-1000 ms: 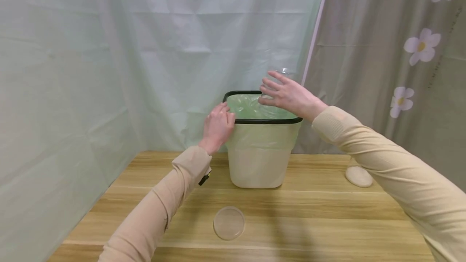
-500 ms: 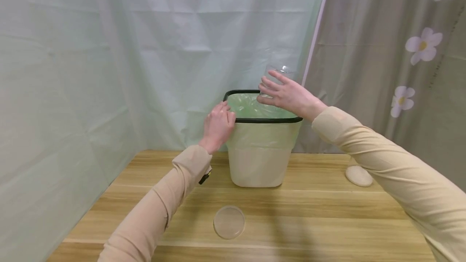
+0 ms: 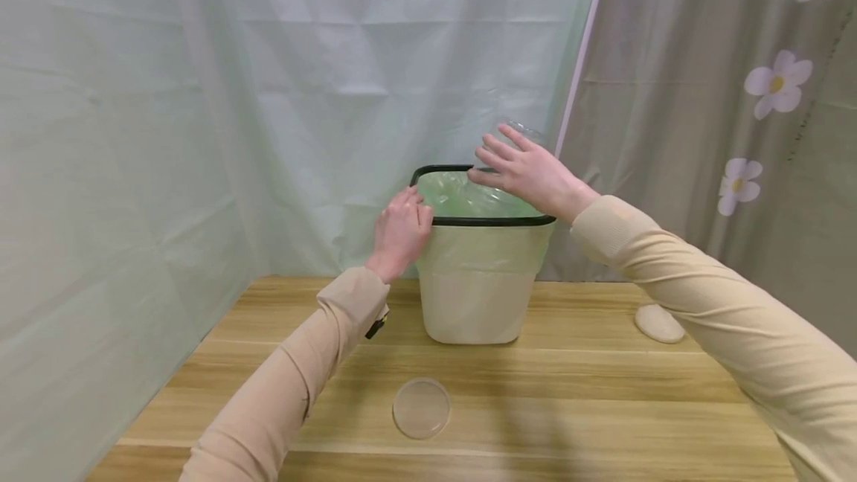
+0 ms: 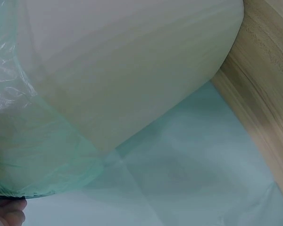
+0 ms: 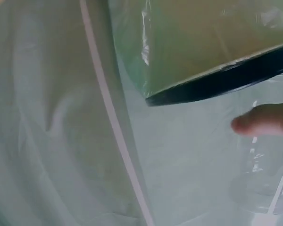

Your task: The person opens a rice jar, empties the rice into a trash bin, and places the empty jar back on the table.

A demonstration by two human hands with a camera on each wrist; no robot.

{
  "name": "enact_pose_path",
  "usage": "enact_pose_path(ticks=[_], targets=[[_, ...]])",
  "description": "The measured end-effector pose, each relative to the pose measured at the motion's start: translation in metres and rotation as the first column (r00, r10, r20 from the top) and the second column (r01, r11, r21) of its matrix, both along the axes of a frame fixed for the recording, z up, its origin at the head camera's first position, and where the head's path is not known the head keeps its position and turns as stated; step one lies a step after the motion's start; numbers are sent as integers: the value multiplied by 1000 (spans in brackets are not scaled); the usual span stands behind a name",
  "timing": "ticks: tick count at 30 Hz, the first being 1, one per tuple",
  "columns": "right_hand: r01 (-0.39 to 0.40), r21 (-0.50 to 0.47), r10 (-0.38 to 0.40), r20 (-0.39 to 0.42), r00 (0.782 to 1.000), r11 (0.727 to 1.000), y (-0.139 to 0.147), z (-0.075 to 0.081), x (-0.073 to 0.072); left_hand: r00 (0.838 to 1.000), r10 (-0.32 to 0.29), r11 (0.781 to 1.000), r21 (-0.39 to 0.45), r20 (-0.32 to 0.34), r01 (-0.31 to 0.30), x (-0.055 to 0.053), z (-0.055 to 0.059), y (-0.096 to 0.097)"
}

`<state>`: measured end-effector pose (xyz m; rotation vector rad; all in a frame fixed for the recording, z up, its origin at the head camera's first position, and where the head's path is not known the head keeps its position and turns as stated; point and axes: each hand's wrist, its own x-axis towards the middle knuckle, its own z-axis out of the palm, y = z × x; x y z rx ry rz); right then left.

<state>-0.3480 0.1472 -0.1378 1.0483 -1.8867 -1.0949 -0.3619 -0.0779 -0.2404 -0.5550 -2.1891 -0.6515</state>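
Observation:
A cream trash can [image 3: 477, 307] with a black rim and a pale green liner bag [image 3: 462, 195] stands upright on the wooden table. My left hand [image 3: 403, 227] grips its rim at the left side; in the left wrist view its fingertips [image 4: 12, 211] show at the black edge. Above the can's right side, my right hand [image 3: 529, 173] holds a clear, see-through plastic container [image 3: 524, 129], mostly hidden behind the fingers. The right wrist view shows the thumb [image 5: 259, 120] lying along the clear container [image 5: 259, 188], close to the black rim.
A round clear lid [image 3: 421, 408] lies on the table [image 3: 602, 393] in front of the can. Farther right, near the right forearm, is a round whitish disc [image 3: 659, 323]. Pale curtains [image 3: 301, 95] hang behind and at the left, a flowered grey one [image 3: 669, 95] at the right.
My right hand has shifted slightly left and turned, and the clear container in it has tilted. The left hand stays on the rim.

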Motion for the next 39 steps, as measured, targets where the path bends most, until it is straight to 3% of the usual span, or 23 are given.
enact_pose_path(ticks=[5,11,21,26,30,35,39], targets=[[59,149,-48,-70,996,987,-2,0,3,1000,3,1000,-3,5,-3,0,0,0],[60,178,-42,-103,994,982,-3,-2,3,1000,3,1000,-3,12,-3,1,-1,-1],[-27,78,32,-64,997,997,1,-2,-1,1000,13,1000,-5,-5,-13,1,-1,-3],[-72,-92,74,24,997,993,6,-4,-4,1000,9,1000,-7,-2,-9,0,-1,-3],[-120,-261,146,81,986,958,11,-6,-6,1000,5,1000,-5,0,-5,1,-1,-4],[-201,-442,273,104,956,874,15,-7,-8,1000,8,1000,-6,1,-8,2,0,-4],[-248,-523,341,89,936,815,16,-6,-10,1000,13,1000,-8,-4,-13,1,0,-4]])
